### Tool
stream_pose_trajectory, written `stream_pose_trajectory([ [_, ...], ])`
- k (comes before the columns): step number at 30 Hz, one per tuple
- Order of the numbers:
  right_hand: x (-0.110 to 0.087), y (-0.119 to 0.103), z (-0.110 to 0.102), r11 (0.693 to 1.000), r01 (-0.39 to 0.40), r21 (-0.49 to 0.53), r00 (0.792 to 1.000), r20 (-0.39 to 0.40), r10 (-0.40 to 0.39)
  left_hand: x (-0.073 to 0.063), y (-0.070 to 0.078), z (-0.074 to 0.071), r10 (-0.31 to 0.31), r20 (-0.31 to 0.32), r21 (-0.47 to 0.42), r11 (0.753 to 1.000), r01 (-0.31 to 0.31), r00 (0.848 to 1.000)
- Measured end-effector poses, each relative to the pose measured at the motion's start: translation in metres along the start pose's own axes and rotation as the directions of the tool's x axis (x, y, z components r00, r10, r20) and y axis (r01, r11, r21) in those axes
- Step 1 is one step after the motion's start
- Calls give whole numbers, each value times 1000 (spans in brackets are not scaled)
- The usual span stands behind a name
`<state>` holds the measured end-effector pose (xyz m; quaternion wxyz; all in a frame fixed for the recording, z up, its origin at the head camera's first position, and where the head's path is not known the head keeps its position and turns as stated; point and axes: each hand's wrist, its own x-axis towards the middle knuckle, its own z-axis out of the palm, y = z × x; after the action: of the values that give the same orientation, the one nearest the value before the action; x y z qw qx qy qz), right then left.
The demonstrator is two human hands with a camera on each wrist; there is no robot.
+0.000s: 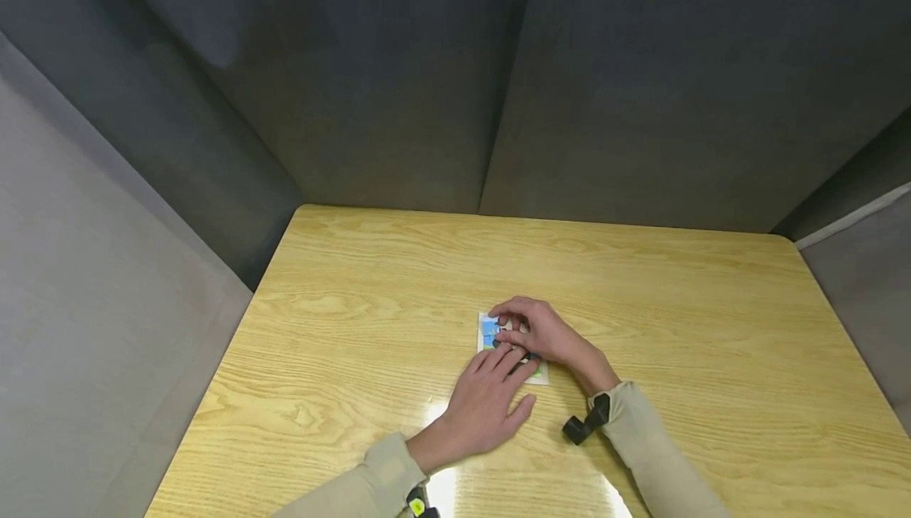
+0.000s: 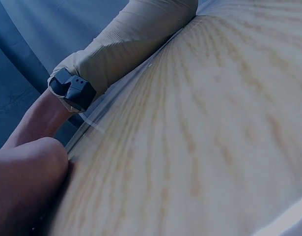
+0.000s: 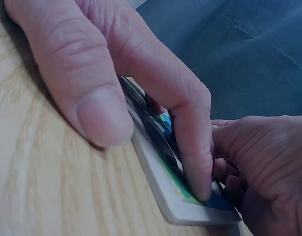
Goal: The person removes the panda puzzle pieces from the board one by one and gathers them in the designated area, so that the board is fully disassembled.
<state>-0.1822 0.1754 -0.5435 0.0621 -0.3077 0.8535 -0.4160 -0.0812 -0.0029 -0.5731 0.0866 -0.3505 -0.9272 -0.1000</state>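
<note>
A small white-edged picture board, printed in blue, green and black, lies on the wooden table under both hands. My left hand reaches over its near side with fingers fairly straight, fingertips pressing on the picture. Its thumb rests beside the board in the right wrist view. From the right, my right hand curls its thumb and fingers over the far part of the board, at its edge; whatever lies between those fingertips is hidden. In the left wrist view the left thumb shows low at the left, with the board out of sight.
The wooden table extends around the hands, with light glare near its front. Dark curtains hang behind it, and grey cloth covers the left side. A black wrist camera juts from the right sleeve, close above the table.
</note>
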Motion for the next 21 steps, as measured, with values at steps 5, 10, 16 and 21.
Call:
stream_pose_trajectory([
  [5,-1,-1,-1,1000,-23,-9,1000,1,23,0,1,0,-3,5,-7,1000,3,1000],
  [10,0,-3,-1,1000,-29,-11,999,-13,29,-1,1,0,-10,14,-14,1000,10,1000],
  [16,1,-3,1,999,-1,-37,1000,-21,0,-2,0,-2,-11,21,-13,1000,11,1000],
  [21,2,-3,3,997,2,-78,999,-47,-6,-3,0,-3,-12,23,-7,1000,12,1000],
])
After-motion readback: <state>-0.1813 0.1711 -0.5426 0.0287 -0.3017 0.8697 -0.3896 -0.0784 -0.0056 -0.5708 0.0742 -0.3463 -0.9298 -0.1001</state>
